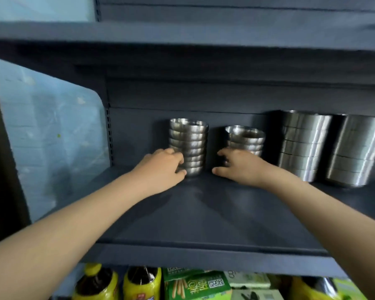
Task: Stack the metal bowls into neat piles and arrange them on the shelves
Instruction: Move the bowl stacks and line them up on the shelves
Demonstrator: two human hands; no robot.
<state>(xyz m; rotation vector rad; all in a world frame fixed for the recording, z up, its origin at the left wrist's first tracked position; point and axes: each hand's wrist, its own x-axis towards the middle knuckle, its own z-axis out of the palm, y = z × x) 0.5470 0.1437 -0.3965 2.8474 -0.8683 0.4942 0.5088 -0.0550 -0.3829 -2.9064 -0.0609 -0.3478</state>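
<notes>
on the shelf point(204, 213), the left hand point(162, 168) grips the taller bowl stack point(189, 144) low down; the right hand point(239, 167) curls round the shorter stack point(246, 138).

Plenty of bare shelf point(204, 213) is left open up front and to the left of the tall bowl stack point(188, 146). Only a narrow gap is left between it and the short stack point(246, 137). The right side is blocked by big bowl stacks point(301, 146), and headroom is capped by the upper shelf point(182, 33).

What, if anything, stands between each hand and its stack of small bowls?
Nothing visible. The left hand grips the taller stack low down; the right hand holds the shorter stack beside it.
</notes>
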